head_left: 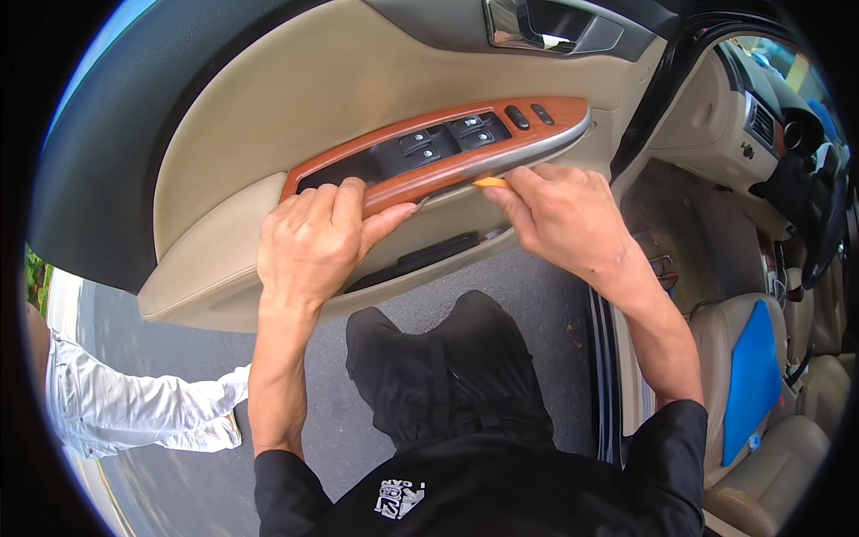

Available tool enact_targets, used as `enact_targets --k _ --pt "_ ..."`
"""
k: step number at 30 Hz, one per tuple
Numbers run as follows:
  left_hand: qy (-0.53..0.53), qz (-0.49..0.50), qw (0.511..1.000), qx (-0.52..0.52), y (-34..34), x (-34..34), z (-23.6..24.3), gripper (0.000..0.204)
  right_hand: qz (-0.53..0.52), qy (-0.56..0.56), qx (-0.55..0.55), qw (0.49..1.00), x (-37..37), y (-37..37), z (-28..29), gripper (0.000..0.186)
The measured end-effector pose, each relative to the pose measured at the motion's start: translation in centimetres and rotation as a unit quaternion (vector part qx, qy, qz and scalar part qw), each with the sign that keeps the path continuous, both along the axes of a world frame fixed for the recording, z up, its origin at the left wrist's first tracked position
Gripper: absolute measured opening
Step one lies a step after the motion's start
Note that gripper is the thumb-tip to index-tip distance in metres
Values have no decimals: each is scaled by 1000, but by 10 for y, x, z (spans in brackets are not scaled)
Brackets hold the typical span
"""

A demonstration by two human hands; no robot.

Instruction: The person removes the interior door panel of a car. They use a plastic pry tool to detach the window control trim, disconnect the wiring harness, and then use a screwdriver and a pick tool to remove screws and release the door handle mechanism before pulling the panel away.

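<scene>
1. Fingers of the left hand (309,234) curl over the near edge of the panel (447,168) at its left end, the thumb lying along the lower edge; the right hand (573,210) pinches an orange tool (489,183).
2. From the left hand's grip, the panel runs up and to the right, its switches (447,140) beyond the fingers. The right hand is just below its right half, with the tool's orange end pointing back toward the left thumb. Whether that end touches the panel is unclear.
3. As a judgement, the panel is light and fairly stiff but long and thin, so it could flex or crack if bent from one end. Its glossy wood finish looks slippery and easy to scratch. The near rim offers the best hold, with fingers spread; the switches make a poor handle.
4. Around the grip is the beige door (286,98); its pocket (420,259) lies below, between the hands. Farther off, the handle (541,27) is above the right hand, and the seat (716,345) beyond the right forearm.
</scene>
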State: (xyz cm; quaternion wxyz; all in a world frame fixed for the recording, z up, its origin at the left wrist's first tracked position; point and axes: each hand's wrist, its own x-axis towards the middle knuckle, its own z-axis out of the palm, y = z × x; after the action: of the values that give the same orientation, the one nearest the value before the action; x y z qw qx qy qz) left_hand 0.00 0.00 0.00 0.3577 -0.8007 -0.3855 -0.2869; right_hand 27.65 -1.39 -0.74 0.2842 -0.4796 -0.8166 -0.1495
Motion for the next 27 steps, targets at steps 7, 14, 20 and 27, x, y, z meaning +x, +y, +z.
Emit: enact_targets --k 7,14,20,27 --pt "-4 -9 1000 8 7 5 -2 45 26 24 16 999 9 9 -3 36" --pt "-4 -19 999 28 13 10 -2 48 21 -43 -42 998 14 11 20 42" --pt "6 -13 1000 23 10 8 -3 47 23 -69 -91 993 11 9 33 41" --pt "11 50 999 10 3 44 5 56 39 -5 -28 999 18 10 12 37"
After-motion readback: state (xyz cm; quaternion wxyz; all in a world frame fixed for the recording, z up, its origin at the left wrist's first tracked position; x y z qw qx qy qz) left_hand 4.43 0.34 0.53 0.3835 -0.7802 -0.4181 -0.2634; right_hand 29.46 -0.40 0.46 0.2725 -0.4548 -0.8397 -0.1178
